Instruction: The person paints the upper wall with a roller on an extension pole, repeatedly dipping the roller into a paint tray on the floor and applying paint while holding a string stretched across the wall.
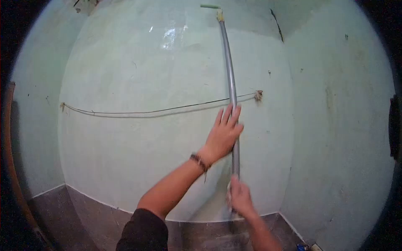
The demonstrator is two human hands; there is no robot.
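Note:
A long grey pole (pixel 229 62) rises in front of the pale green wall, with a yellowish joint and a thin green roller or bar (pixel 210 6) at its top end. My left hand (pixel 225 136) lies against the middle of the pole, its fingers spread and pointing up; a dark bracelet is on the wrist. Lower down, my right hand (pixel 240 194) is wrapped round the pole near its bottom end, slightly blurred.
A thin cord (pixel 144 112) sags across the wall behind the pole, tied at a frayed knot (pixel 258 96) on the right. Dark tiles (pixel 100 215) line the wall's base. A brown wooden edge (pixel 11 159) stands at far left. Small objects lie at bottom right.

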